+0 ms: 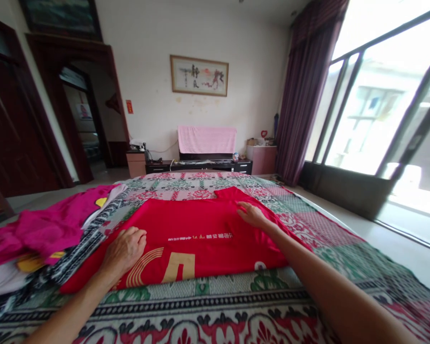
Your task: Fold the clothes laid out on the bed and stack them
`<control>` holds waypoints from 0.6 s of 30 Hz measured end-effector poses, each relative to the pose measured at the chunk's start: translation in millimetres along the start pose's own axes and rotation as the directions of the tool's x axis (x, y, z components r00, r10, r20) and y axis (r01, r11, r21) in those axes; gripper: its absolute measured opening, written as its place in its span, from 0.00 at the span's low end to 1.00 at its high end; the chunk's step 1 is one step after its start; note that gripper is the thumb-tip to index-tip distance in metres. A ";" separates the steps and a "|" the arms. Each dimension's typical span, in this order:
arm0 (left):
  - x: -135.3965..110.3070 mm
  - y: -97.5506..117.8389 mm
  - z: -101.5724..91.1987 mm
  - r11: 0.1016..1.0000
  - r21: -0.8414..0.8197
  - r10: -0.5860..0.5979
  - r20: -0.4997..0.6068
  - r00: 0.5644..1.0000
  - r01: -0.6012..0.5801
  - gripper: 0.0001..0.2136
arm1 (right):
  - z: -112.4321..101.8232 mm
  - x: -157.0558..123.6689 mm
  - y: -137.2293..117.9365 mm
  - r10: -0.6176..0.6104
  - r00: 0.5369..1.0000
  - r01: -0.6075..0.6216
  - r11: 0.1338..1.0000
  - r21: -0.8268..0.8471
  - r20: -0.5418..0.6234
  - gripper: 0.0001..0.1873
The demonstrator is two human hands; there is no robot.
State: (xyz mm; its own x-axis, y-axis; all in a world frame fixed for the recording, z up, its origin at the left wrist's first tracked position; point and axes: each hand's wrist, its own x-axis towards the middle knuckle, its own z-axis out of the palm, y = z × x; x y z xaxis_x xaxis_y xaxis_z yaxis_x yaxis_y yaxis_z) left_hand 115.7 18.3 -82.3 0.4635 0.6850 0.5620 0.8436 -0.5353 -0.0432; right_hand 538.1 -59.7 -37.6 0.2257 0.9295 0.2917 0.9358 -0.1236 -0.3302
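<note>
A red T-shirt [193, 217] lies folded over on the bed, with gold shapes and a line of pale lettering that appears mirrored. My left hand [127, 246] rests on its left part, fingers curled together against the cloth; the fingertips are hidden. Near the far right side, my right hand [251, 215] lies flat on the shirt with its fingers stretched out. One red sleeve flap sticks out beyond that hand.
A patterned bedspread [215, 315] covers the bed. At the left is a heap of clothes with a magenta garment [53, 224]. Beyond the bed stand a low black cabinet [161, 167] and a pink cloth [207, 139] over a screen. Glass doors [361, 114] are at the right.
</note>
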 end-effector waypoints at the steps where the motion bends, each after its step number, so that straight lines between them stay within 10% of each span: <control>1: 0.3 -0.1 -0.6 1.000 0.000 0.004 0.006 1.000 -0.004 0.16 | 2.8 -6.9 -9.3 -0.020 0.999 0.020 1.000 -0.013 0.030 0.23; 9: 2.3 -6.4 3.9 0.998 -0.059 0.034 -0.016 0.999 -0.035 0.17 | 9.8 -39.2 -43.6 -0.024 0.971 0.034 0.999 -0.036 0.236 0.25; 18: 1.4 -18.0 18.2 0.997 -0.065 0.034 -0.009 0.999 -0.034 0.16 | 7.0 -45.7 -27.8 0.085 0.995 -0.082 0.995 -0.057 0.050 0.28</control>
State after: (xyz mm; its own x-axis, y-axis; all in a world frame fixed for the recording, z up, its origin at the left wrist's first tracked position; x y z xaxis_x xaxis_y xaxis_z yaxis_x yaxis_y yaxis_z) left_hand 106.1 37.8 -95.7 0.4894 0.6622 0.5674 0.8077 -0.5895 -0.0088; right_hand 499.9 -96.3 -48.0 0.2908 0.9319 0.2170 0.9279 -0.2193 -0.3016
